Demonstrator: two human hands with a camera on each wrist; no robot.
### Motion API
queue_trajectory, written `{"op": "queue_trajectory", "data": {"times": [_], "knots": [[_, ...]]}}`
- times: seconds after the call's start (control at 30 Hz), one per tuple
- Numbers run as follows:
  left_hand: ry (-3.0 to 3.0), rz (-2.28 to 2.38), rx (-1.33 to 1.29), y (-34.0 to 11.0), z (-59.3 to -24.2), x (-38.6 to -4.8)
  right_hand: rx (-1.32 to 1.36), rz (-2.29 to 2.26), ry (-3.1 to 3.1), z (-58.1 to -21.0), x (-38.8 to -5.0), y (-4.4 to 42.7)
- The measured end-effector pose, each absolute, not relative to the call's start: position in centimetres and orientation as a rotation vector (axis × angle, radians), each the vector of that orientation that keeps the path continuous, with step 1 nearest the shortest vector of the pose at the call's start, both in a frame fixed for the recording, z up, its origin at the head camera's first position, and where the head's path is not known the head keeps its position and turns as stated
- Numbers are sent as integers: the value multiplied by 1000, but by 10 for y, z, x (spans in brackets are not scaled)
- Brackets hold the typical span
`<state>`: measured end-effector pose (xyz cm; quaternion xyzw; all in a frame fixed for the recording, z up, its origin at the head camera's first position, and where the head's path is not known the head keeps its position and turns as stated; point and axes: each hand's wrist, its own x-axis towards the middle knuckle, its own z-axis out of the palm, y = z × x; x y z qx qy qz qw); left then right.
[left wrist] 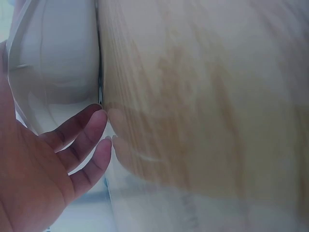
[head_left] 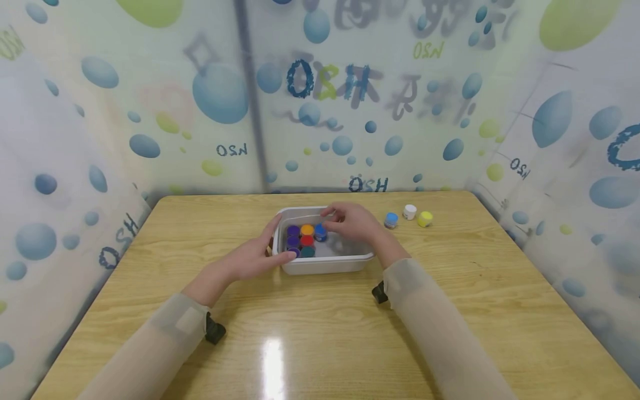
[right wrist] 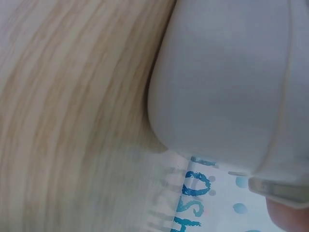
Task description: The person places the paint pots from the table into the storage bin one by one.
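Note:
A light grey plastic bin [head_left: 325, 265] sits on the table, with small paint jars grouped in its left part. Their lids are purple [head_left: 293, 241], orange [head_left: 307, 229], red [head_left: 307, 240], dark green [head_left: 307, 252] and blue [head_left: 320, 232]. My left hand [head_left: 252, 256] holds the bin's left end, thumb over the front rim and fingers along the outer side wall, seen again in the left wrist view [left wrist: 53, 164]. Over the bin is my right hand [head_left: 355, 223], its thumb tip beside the blue jar, thumb and index finger apart. The right wrist view mostly shows the bin's outer wall [right wrist: 217, 87].
Right of the bin, toward the back of the wooden table [head_left: 310, 344], stand a blue jar [head_left: 391, 220], a white jar [head_left: 409, 211] and a yellow jar [head_left: 425, 219]. A patterned curtain [head_left: 345, 147] hangs behind the table and along both sides.

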<state>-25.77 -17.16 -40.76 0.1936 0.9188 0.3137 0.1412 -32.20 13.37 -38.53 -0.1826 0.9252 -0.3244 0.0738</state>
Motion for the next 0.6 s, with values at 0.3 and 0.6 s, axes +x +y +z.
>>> {"op": "queue_trajectory", "data": {"times": [0.3,0.6], "knots": [[2653,898,539,-170,-409,-258,-547,-1277,2859,-381,-316,145],[2655,897,540,-171,-408,-258,-528,-1344,2839,-368,-298,173]]}}
